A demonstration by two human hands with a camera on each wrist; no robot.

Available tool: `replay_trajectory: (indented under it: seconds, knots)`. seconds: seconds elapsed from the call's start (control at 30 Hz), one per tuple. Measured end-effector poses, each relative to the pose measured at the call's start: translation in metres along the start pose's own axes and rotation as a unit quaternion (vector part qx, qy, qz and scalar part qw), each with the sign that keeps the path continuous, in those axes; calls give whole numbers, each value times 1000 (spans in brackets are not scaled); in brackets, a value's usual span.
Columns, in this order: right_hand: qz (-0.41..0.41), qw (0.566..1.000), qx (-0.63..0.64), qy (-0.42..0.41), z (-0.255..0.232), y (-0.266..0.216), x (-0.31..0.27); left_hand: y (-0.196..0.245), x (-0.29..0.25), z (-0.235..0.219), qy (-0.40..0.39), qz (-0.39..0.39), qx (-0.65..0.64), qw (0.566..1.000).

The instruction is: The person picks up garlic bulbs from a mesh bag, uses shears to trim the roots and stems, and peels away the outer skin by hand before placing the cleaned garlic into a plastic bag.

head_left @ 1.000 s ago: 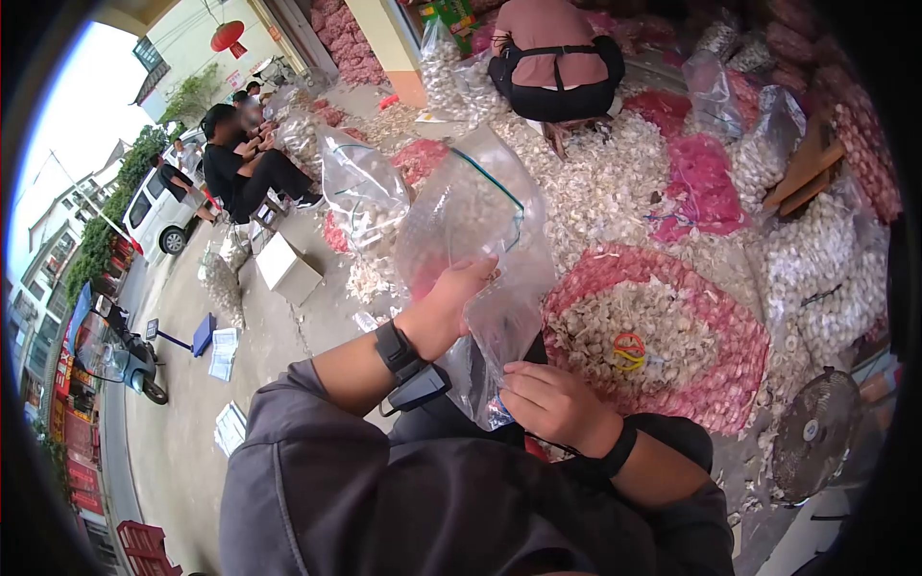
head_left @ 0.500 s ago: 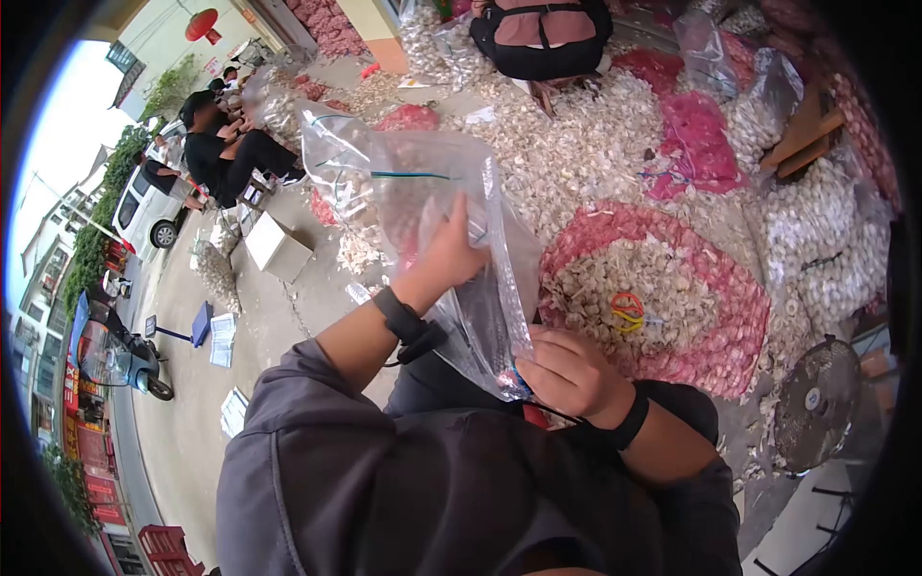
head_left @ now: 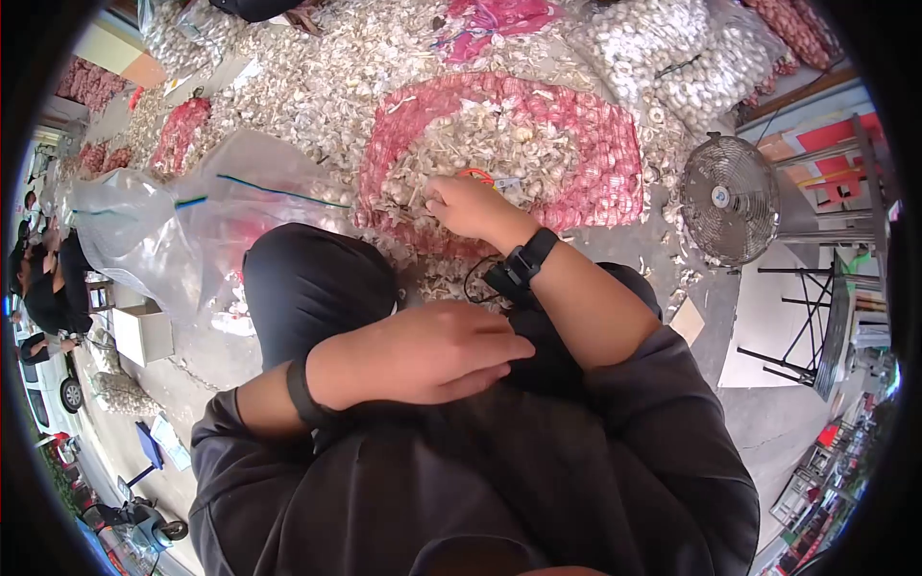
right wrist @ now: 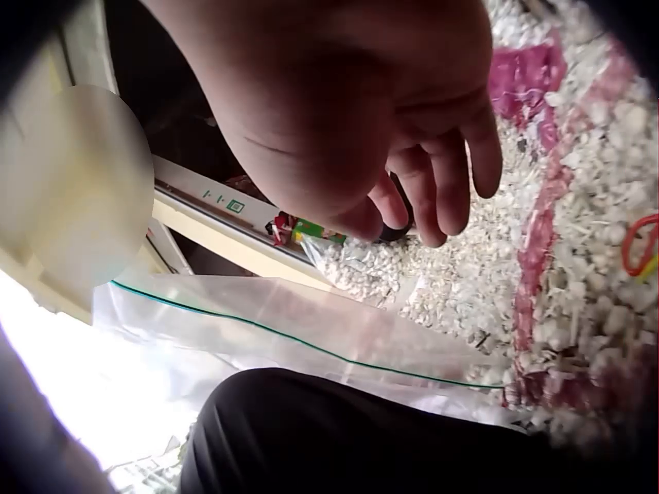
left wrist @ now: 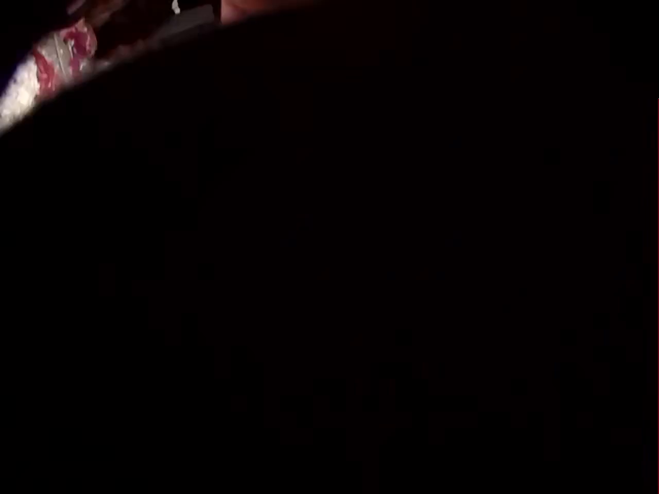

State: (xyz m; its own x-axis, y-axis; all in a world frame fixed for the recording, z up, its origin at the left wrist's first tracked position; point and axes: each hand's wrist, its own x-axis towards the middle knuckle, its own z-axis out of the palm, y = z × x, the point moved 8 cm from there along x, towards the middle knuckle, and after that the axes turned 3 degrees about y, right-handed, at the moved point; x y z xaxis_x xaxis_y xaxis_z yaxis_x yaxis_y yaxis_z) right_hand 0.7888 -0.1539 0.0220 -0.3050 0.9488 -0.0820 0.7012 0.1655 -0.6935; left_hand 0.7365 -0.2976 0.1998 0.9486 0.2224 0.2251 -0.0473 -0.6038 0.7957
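Observation:
My left hand (head_left: pixel 427 357) is low in front of the dark shirt, fingers extended and together, with nothing visible in it; what lies beneath is hidden, and the left wrist view is nearly all dark. My right hand (head_left: pixel 471 208) hangs over garlic skins in a pink mesh bag (head_left: pixel 600 158), close to a red ring (head_left: pixel 476 176). In the right wrist view the right hand (right wrist: pixel 360 124) has loosely bent fingers holding nothing. A clear plastic bag (head_left: pixel 274 178) with a green-blue stripe lies beyond my left knee, apart from both hands.
A standing fan (head_left: pixel 732 197) is on the right, near a folding table frame (head_left: pixel 802 322). Filled garlic bags (head_left: pixel 663 48) lean at the upper right. Loose skins (head_left: pixel 317 72) cover the floor ahead. A white box (head_left: pixel 144 331) and seated people are at the left.
Both hands have let go of the clear bag, which now lies to the left. My left hand has drawn back toward the body, my right reaches over the mesh bag. The head view has turned.

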Motion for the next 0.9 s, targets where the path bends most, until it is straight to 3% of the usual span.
replay_trajectory:
  seconds: [0.03,0.1,0.2,0.23,0.3,0.33,0.37,0.4,0.43,0.53,0.63,0.73,0.9]
  knots:
    - [40,997,-19,-64,26,38,2,-40,8,14,-36,-55,-4,998]
    - [107,989,-39,-95,70,110,-3,-102,11,30,-80,-86,167,979]
    - [179,954,-60,-232,81,136,-30,-158,10,45,-142,-110,215,960]
    - [153,964,-14,-218,90,151,-25,-173,7,50,-135,-140,202,960]
    - [75,978,-87,-174,95,194,-5,-196,-3,61,-124,-199,174,956]
    - [35,980,-122,-155,97,204,3,-195,-8,70,-171,-171,211,947]
    - [257,964,33,-52,79,226,7,-192,-14,77,-216,-144,246,934]
    - [285,957,10,-53,77,230,16,-193,-20,85,-260,-116,280,917]
    - [315,947,-11,-57,83,241,20,-193,-23,91,-248,-87,243,934]
    - [192,981,14,34,126,240,49,-189,-27,92,-208,-113,155,959]
    - [74,986,-145,27,157,209,55,-197,-26,85,-190,-127,156,961]
    - [-57,983,-169,48,169,181,48,-205,-21,67,-179,-151,193,953]
    - [-111,978,-104,141,166,175,72,-203,-20,78,-192,-143,179,954]
